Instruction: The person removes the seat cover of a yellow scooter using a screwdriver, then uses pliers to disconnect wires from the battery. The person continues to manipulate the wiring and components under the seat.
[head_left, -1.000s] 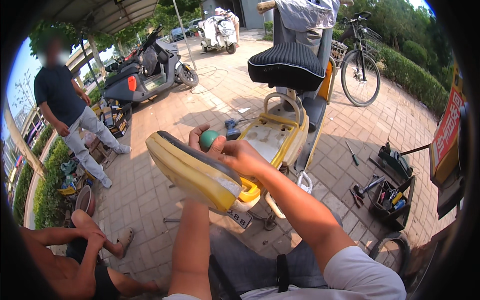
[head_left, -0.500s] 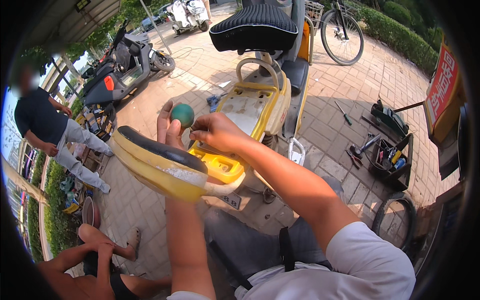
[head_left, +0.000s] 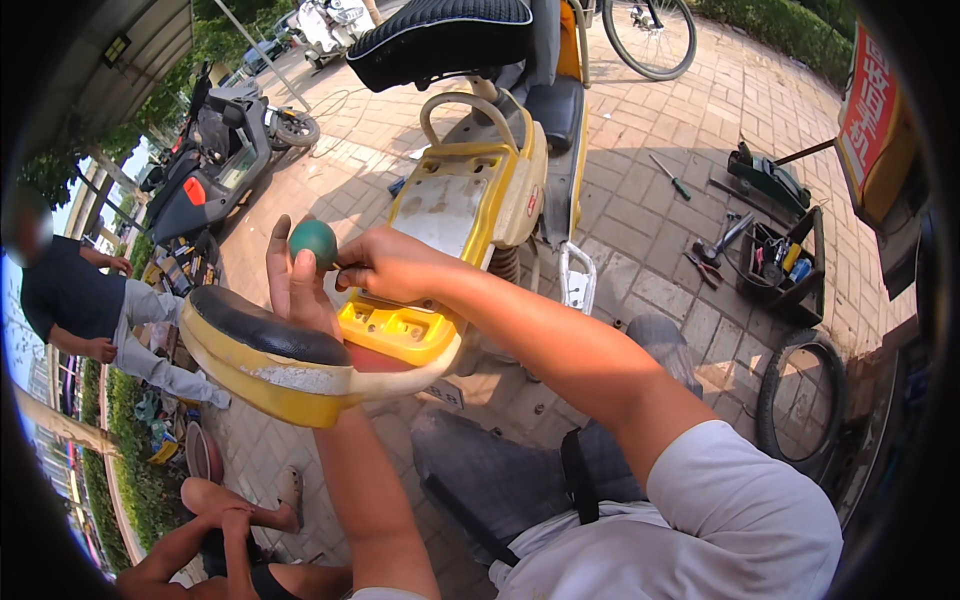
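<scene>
My left hand (head_left: 303, 292) comes up behind a yellow backrest (head_left: 255, 375) with a black pad, its thumb and fingers around a green ball-shaped thing (head_left: 313, 241). What lies under the ball is hidden. Close at its right side, my right hand (head_left: 385, 265) is closed in a pinch; what its fingertips hold, if anything, is too small to make out. Both hands are above the tail of a yellow and white scooter (head_left: 445, 205), near a bright yellow plastic tray part (head_left: 398, 330). The scooter's black seat (head_left: 440, 45) is tilted up.
On the paving to the right lie a screwdriver (head_left: 670, 176), pliers (head_left: 703, 270), a hammer (head_left: 722, 238), an open toolbox (head_left: 785, 262) and a tyre (head_left: 800, 395). A person (head_left: 85, 310) stands at left; another sits with bare legs (head_left: 245, 505) at lower left. Another scooter (head_left: 225, 160) is parked behind.
The view has shifted, so the scooter's seat sits higher and further left in the picture. Both hands stay together at the green ball-shaped thing, with little change in grip.
</scene>
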